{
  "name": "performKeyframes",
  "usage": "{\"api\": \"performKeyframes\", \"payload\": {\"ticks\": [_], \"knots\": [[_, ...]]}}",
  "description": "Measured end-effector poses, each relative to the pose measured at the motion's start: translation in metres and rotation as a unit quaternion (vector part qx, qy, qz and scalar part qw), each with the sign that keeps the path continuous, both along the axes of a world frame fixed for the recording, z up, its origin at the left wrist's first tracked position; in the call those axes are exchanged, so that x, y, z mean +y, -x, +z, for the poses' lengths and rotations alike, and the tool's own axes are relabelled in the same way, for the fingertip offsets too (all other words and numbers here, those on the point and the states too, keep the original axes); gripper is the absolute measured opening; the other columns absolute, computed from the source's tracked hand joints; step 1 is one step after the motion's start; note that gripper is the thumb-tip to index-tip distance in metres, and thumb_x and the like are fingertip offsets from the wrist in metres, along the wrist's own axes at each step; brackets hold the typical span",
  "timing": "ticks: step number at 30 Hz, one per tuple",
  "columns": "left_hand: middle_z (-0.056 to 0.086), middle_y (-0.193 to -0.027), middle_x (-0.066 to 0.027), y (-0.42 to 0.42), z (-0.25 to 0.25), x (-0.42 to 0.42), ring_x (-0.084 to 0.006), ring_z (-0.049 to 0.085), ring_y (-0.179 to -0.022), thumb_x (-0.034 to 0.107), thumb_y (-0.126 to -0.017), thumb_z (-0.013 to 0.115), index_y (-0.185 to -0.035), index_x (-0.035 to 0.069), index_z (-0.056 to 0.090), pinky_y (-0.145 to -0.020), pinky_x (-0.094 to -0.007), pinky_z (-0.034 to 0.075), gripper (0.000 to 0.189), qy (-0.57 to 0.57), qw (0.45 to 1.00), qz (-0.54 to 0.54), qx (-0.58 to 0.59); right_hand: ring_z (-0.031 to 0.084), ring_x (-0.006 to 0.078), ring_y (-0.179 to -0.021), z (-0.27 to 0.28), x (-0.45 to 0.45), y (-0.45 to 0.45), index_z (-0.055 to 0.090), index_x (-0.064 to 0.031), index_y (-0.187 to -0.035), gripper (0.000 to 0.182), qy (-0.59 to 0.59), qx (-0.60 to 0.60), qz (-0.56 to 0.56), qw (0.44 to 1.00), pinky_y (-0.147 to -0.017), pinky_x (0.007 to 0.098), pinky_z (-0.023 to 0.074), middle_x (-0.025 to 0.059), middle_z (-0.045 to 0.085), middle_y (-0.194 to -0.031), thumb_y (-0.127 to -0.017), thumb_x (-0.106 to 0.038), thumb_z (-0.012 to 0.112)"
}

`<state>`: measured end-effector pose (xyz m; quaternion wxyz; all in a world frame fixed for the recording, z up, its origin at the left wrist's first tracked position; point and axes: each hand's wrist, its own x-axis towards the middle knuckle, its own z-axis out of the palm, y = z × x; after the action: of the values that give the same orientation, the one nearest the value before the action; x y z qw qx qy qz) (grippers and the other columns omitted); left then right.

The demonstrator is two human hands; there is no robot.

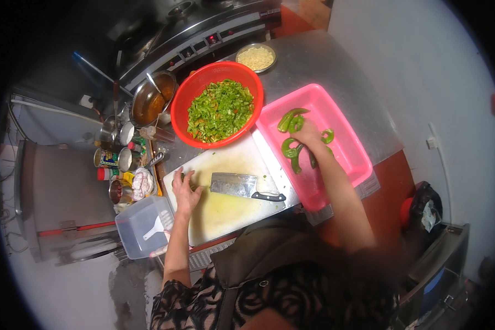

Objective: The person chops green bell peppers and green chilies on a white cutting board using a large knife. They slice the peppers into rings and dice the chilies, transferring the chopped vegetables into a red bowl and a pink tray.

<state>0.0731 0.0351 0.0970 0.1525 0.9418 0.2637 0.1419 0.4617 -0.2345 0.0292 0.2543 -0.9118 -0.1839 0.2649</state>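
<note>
My right hand (307,134) reaches down into a pink plastic basket (350,144) among several curled green peppers (291,149). Its fingertips are hidden, so I cannot tell whether it grips one. Over the left end of a white cutting board (227,225), my left hand (185,194) has its fingers spread and curved. A small green bit shows by those fingers, but a grip on it is not visible. Between my hands a cleaver (234,184) lies flat on the board, its black handle toward the basket. Behind the board stands a red colander (177,111) heaped with chopped green peppers (220,109).
A bowl of chopped pale food (255,57) sits at the back of the steel table (334,62). Left of the colander is a metal bowl (142,109) of brown sauce with a spoon. Tins (106,158) and a clear plastic box (134,227) line the left side. A stove (189,45) stands behind.
</note>
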Motion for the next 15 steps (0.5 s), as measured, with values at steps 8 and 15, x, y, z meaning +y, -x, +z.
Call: {"api": "performKeyframes", "payload": {"ticks": [8, 15], "knots": [[0.057, -0.109, -0.0084, -0.054, -0.019, -0.110, -0.0295, 0.051, -0.108, 0.008, -0.064, 0.074, -0.110, 0.013, 0.062, -0.092, -0.0391, 0.037, 0.048, 0.081, 0.951, -0.297, 0.012, 0.058, 0.0119, -0.060, 0.039, -0.059, 0.007, 0.062, 0.0025, -0.084, 0.013, -0.274, 0.026, -0.261, 0.925, -0.057, 0.0271, 0.0468, 0.0062, 0.063, -0.066, -0.075, -0.005, 0.065], [0.057, -0.103, -0.0046, -0.099, -0.056, -0.127, -0.0254, 0.050, -0.103, 0.003, -0.072, 0.066, -0.104, 0.013, 0.063, -0.085, -0.0392, 0.036, 0.033, 0.144, 0.919, -0.364, 0.047, 0.061, 0.0250, -0.086, 0.046, -0.061, 0.009, 0.063, -0.0069, -0.102, 0.027, -0.112, -0.161, -0.143, 0.970, -0.075, 0.0366, 0.0487, 0.0119, 0.062, -0.093, -0.075, -0.009, 0.064]]}}
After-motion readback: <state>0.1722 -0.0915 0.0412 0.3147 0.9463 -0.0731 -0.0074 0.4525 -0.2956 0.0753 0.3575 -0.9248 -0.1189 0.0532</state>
